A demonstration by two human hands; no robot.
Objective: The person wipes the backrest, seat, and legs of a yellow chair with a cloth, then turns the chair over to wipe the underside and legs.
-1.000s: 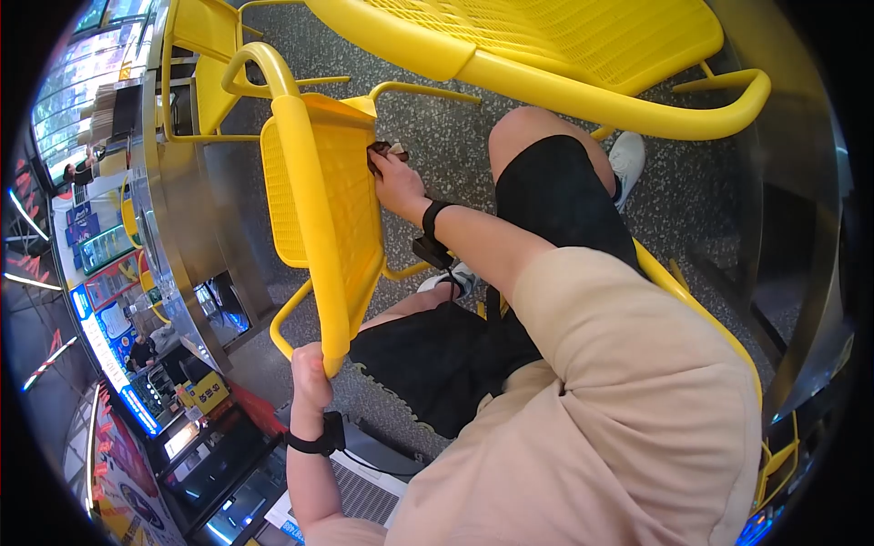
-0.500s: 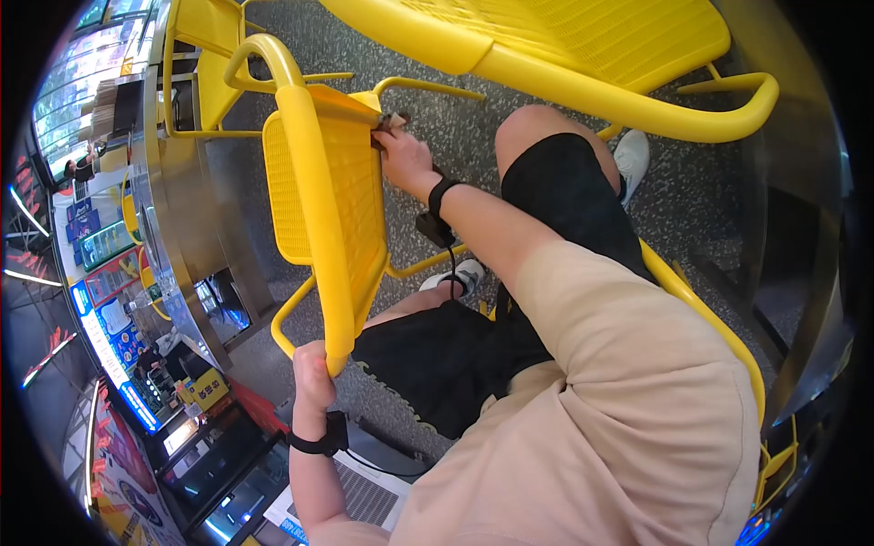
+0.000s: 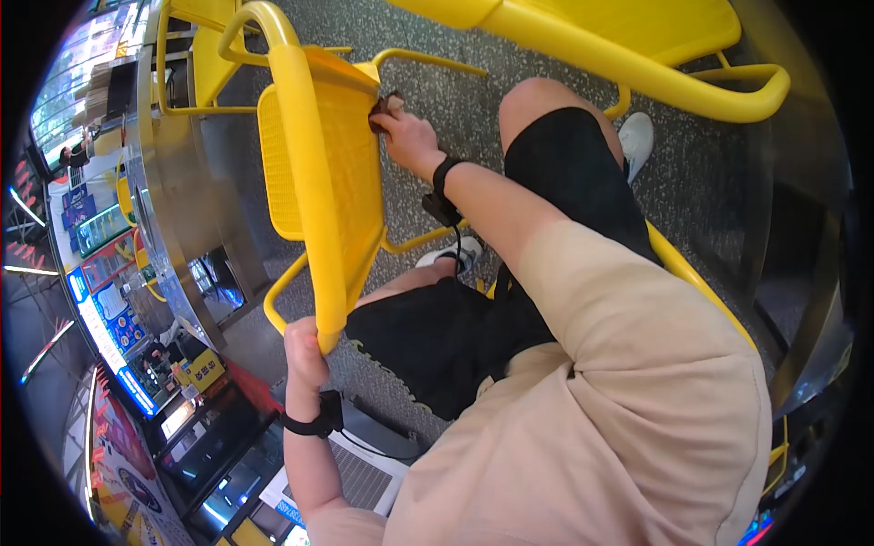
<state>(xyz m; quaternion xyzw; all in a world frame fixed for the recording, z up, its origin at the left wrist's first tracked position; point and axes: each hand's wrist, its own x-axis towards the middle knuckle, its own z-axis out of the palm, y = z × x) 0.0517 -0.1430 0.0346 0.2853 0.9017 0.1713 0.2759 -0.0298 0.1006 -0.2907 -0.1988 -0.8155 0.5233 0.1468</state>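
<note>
A yellow chair (image 3: 341, 173) with a tubular frame and woven-textured panels is tilted in front of me. My left hand (image 3: 306, 350) is closed round the lower end of its thick yellow tube. Near the panel's upper right edge, my right hand (image 3: 410, 141) pinches a crumpled brown cloth (image 3: 382, 111). The cloth is at the edge of the panel, partly hidden by my fingers. Both wrists wear black bands with small devices and cables.
Another yellow chair (image 3: 628, 36) is at the top right, and more yellow seating (image 3: 211, 64) stands at the upper left. A metal-sided counter (image 3: 182, 173) runs down the left. My knees and shoes are over the speckled floor (image 3: 455, 86). A white grilled unit (image 3: 364, 478) sits below.
The chair and my left hand appear slightly higher and further left in view. My right hand with the cloth has shifted slightly relative to the panel edge, and more brown cloth shows.
</note>
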